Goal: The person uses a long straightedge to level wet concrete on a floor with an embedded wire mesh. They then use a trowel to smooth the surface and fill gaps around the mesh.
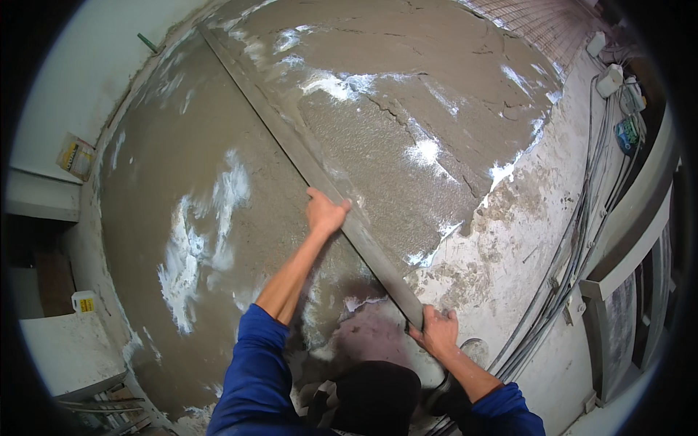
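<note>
A long grey straightedge bar [291,134] lies across wet grey screed [189,240], running from the far left down to my knees. My left hand [324,212] grips the bar near its middle, arm stretched out. My right hand [435,330] holds the bar's near end. Left of the bar the screed is smooth and shiny; right of it the mortar [407,102] is rough and cracked. My dark trousers [371,396] and a shoe show at the bottom edge.
A bundle of grey cables and pipes [574,247] runs along the right wall over bare floor. White wall boxes [609,78] sit at the upper right. A white canister [84,301] and a yellow package [75,156] stand at the left edge.
</note>
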{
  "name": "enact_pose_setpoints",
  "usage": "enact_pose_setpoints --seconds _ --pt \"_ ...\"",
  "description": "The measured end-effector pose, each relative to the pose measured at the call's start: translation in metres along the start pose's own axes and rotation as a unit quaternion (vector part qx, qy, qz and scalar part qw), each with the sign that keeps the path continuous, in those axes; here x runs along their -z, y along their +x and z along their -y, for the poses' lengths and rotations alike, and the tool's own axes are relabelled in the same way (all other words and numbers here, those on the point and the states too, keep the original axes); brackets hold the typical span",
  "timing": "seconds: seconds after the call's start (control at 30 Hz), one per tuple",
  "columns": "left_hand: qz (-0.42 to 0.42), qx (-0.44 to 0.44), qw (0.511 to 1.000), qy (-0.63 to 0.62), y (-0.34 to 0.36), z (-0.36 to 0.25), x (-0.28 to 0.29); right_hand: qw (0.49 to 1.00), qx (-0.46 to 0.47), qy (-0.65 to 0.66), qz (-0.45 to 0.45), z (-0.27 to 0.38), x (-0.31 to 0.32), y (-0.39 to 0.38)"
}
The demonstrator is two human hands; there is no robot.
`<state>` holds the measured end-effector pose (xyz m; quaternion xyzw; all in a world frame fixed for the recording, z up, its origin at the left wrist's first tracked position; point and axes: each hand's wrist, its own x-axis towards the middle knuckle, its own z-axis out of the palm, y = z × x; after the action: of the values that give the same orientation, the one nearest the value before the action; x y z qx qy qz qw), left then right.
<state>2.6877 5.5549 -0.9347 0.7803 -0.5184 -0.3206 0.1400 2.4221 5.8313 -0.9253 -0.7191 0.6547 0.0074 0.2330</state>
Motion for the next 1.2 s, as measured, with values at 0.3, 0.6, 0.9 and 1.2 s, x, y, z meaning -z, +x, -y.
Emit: enact_pose_setpoints --seconds 0.3,0.6,0.9,1.2 --pt "0.044 -0.02 0.998 -0.046 -0.043 -0.017 -0.032 0.999 -0.025 -0.027 -0.012 -0.034 0.001 -0.045" --pt "0.01 0.023 0.999 -0.021 0.064 -0.075 -0.027 0.998 0.005 -0.038 -0.054 -0.056 0.025 0.063" --pt "0.064 0.01 0.997 -0.053 -0.039 -0.105 -0.098 0.996 -0.049 -0.07 0.026 -0.13 0.05 -0.018" --pt "0.053 -0.172 0.984 -0.015 -0.054 -0.042 -0.001 0.96 0.011 -0.252 0.119 -0.145 0.239 -0.003"
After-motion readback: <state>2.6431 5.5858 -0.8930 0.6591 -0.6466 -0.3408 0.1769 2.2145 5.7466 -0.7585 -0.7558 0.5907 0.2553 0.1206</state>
